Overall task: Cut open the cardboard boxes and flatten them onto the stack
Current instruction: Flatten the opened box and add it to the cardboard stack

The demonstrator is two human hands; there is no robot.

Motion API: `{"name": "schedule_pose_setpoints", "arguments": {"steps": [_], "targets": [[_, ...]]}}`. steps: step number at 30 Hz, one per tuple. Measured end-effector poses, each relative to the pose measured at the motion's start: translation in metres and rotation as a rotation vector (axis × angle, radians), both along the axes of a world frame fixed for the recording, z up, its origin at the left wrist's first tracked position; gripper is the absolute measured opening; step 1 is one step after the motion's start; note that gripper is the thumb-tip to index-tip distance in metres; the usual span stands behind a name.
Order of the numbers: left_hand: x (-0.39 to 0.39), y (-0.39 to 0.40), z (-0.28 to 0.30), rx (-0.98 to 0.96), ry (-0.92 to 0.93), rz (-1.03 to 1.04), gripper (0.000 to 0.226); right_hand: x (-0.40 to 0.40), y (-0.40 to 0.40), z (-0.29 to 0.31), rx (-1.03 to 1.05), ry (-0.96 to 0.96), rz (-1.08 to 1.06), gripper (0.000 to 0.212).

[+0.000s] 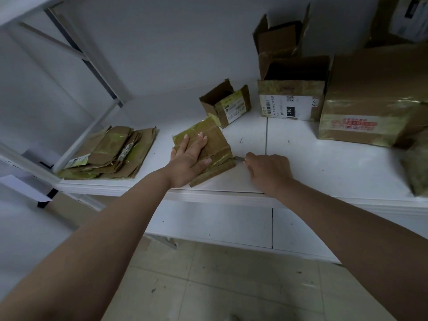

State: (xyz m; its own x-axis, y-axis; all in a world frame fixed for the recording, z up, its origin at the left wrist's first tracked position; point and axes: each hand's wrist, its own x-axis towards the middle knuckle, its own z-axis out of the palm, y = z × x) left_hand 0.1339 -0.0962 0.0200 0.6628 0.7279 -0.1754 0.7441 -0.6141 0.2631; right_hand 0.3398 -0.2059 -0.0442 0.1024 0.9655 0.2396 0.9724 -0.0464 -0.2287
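White shelf [301,158] was seen; a taped box [217,144] was pressed flat-fingered by the left hand [190,156], a blade [238,158] gripped by the right hand [268,172]. Beyond, "010" was printed on a labelled box [289,105].

My left hand [190,156] flat on taped box [208,147]; right hand [268,172] grips knife [239,159] at box's right edge; flattened stack [108,156] left.

White shelf [324,163]: flattened cardboard stack [108,154] laid at left, small taped box [205,148] mid, open boxes [293,89] placed at back/right.
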Motion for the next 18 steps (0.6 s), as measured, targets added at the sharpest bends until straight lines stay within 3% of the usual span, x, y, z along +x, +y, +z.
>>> {"name": "schedule_pose_setpoints", "arguments": {"steps": [5,13,18], "targets": [[0.000,0.001,-0.004,0.008,-0.015,-0.003,0.065,0.001,0.002,-0.002,0.037,-0.015,-0.021,0.031],[0.001,-0.001,-0.001,0.019,-0.011,0.005,0.065,-0.002,0.000,0.008,-0.068,-0.056,0.004,0.027],[0.018,-0.015,0.003,0.071,-0.019,0.220,0.065,-0.003,-0.009,0.007,-0.028,0.018,-0.125,0.029]]}}
